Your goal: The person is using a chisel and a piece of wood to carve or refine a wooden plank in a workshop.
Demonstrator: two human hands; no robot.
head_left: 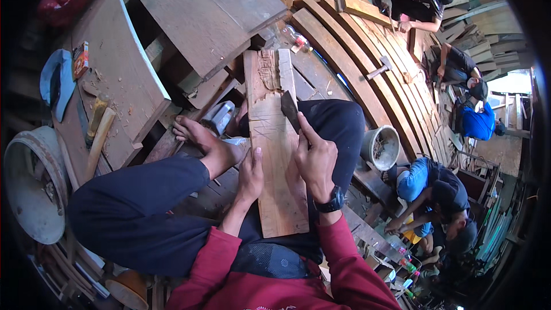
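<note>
Head view, plank: a long, pale wooden plank [275,149] is lying across the seated person's lap and legs, its long axis running from near, at the belly, to far, where its chewed end is resting among stacked boards.
Head view, blade: a dark flat blade [289,109] is standing on the plank's right edge, about halfway along, tilting far and left from the hand that is driving it.
Head view, right hand: the right hand [315,158] is sitting just right of the plank, fingers wrapped closed around the blade's near end, thumb lying along it, wrist bent slightly inward, a black watch on the wrist.
Head view, left hand: the left hand [251,175] is pressing on the plank's left edge, fingers together and flat along the wood, nearer the body than the blade.
Key relation: the blade's contact point is lying far of both hands; the right hand is the closer one, so any push is travelling along the plank's length, away from the body.
Head view, foot: a bare foot [198,138] is resting left of the plank.
Surroundings: a wooden-handled hammer [97,132] is lying far left, and a small bucket [380,146] is standing right of the knee, well apart.
</note>
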